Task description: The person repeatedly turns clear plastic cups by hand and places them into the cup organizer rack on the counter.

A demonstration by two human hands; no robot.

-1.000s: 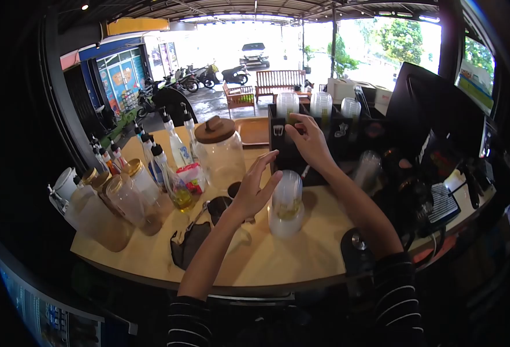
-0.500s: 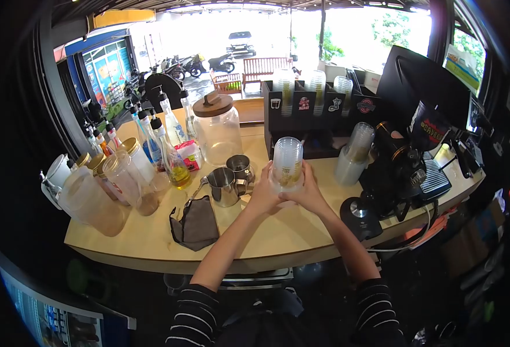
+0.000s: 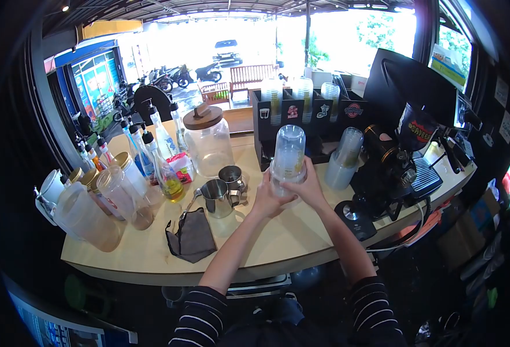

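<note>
A stack of clear plastic cups (image 3: pixel 290 151), upside down with faint printing, is held between both my hands above the counter. My left hand (image 3: pixel 271 198) wraps the lower left side of the stack. On its lower right side, my right hand (image 3: pixel 308 186) is closed with the thumb across the front. Whether the stack's bottom touches the counter is hidden by my fingers. To the right stands another inverted cup stack (image 3: pixel 345 156). Two steel pitchers, one of them the front pitcher (image 3: pixel 215 198), stand left of my left hand.
A black cup organizer (image 3: pixel 264 134) stands behind the stack. A wooden-lidded glass jar (image 3: pixel 208 147), syrup bottles (image 3: pixel 169 182) and plastic jugs (image 3: pixel 87 220) fill the left side. A dark cloth pouch (image 3: pixel 190 236) lies in front. An espresso machine (image 3: pixel 385 179) occupies the right.
The view has swung slightly, so the counter items appear farther left and lower. The cup stack in my hands has shifted a little up and right relative to the organizer.
</note>
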